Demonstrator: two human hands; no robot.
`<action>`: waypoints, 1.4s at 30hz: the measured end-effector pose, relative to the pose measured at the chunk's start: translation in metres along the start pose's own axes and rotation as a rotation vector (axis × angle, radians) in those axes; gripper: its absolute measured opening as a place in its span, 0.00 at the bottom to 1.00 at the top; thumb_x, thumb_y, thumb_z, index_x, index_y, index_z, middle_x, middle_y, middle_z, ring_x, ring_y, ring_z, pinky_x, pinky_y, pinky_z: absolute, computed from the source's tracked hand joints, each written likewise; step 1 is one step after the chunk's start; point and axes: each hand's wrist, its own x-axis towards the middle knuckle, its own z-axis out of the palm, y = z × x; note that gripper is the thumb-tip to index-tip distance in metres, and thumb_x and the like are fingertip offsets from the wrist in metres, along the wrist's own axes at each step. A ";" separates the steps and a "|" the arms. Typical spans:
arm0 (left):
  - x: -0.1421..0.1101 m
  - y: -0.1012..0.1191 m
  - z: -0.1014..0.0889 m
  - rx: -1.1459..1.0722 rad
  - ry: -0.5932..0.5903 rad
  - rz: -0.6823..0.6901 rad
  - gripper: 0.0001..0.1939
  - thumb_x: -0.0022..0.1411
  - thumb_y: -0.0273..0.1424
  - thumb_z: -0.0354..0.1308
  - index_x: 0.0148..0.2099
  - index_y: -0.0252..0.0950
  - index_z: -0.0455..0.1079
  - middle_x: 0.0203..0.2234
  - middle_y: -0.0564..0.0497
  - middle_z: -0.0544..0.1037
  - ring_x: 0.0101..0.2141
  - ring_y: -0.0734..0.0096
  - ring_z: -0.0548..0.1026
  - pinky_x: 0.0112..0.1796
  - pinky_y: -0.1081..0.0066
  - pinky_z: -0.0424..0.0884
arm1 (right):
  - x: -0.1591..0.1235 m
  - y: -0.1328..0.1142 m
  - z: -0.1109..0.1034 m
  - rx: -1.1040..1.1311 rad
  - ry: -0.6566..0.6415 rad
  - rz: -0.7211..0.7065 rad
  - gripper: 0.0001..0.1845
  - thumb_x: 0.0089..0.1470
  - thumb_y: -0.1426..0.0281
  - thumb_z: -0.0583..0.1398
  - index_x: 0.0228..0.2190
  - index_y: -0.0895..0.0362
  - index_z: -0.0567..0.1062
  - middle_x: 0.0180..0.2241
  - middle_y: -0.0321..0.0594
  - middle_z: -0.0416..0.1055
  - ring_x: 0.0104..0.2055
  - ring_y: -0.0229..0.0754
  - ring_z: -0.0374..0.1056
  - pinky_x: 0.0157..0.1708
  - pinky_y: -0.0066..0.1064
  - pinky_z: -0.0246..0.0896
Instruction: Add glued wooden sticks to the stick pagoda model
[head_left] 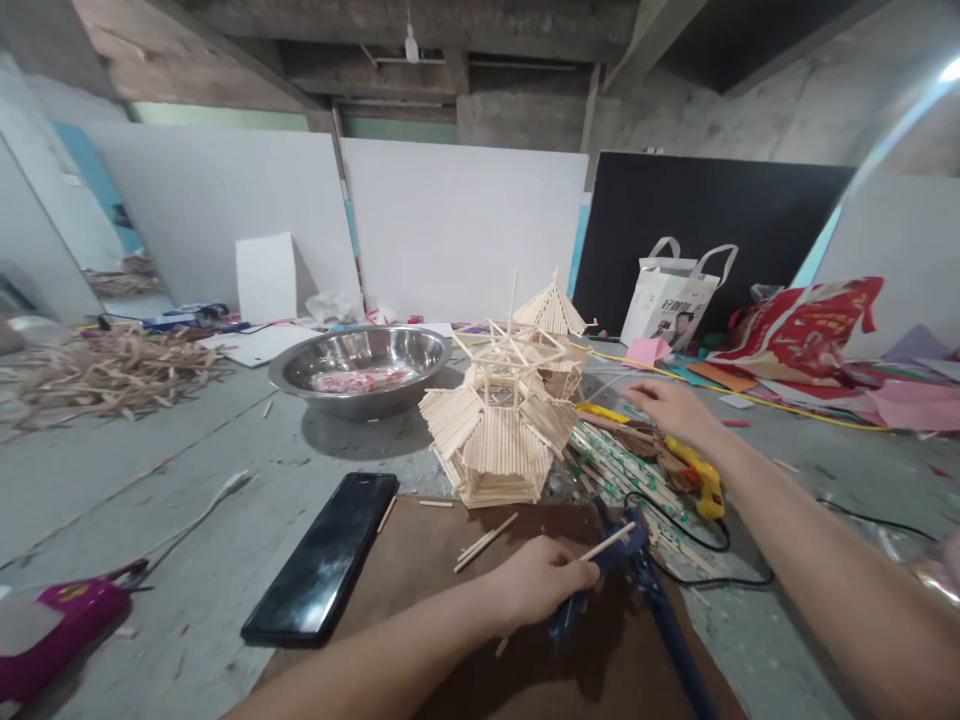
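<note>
My left hand pinches a thin wooden stick above a brown board. Right beside its fingers is a blue tool with long handles, seemingly pliers or cutters; whether the hand touches it I cannot tell. Farther off, my right hand has its fingers curled together over a heap of sticks and green-printed wrappers; anything in them is hidden. Between the hands and the wall stands a small pavilion model built of wooden sticks, its upper part an open frame. Another model with a pointed roof is behind it.
A black phone lies on the brown board's left edge. Around are a steel basin, a yellow tool near a black cable, a purple glue gun, a stick heap, and a white bag.
</note>
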 end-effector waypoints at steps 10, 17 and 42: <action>0.002 -0.005 -0.004 0.199 -0.020 -0.037 0.18 0.46 0.44 0.50 0.18 0.34 0.59 0.11 0.58 0.54 0.13 0.82 0.52 0.15 0.77 0.47 | 0.090 -0.039 0.063 -0.566 0.100 -0.236 0.20 0.50 0.68 0.49 0.45 0.61 0.65 0.46 0.52 0.62 0.48 0.50 0.54 0.43 0.37 0.49; 0.006 -0.012 -0.003 0.148 -0.016 -0.010 0.17 0.46 0.42 0.50 0.16 0.34 0.58 0.09 0.59 0.52 0.12 0.84 0.49 0.15 0.78 0.45 | 0.116 -0.035 0.079 -0.651 0.023 -0.241 0.17 0.51 0.67 0.49 0.38 0.63 0.71 0.37 0.54 0.69 0.42 0.50 0.61 0.40 0.38 0.51; 0.004 -0.005 -0.002 0.169 -0.047 -0.002 0.13 0.48 0.37 0.50 0.19 0.34 0.64 0.10 0.59 0.53 0.13 0.82 0.52 0.16 0.78 0.49 | 0.140 -0.029 0.042 -0.628 0.290 -0.221 0.20 0.53 0.65 0.44 0.30 0.59 0.74 0.33 0.46 0.70 0.45 0.51 0.54 0.46 0.51 0.33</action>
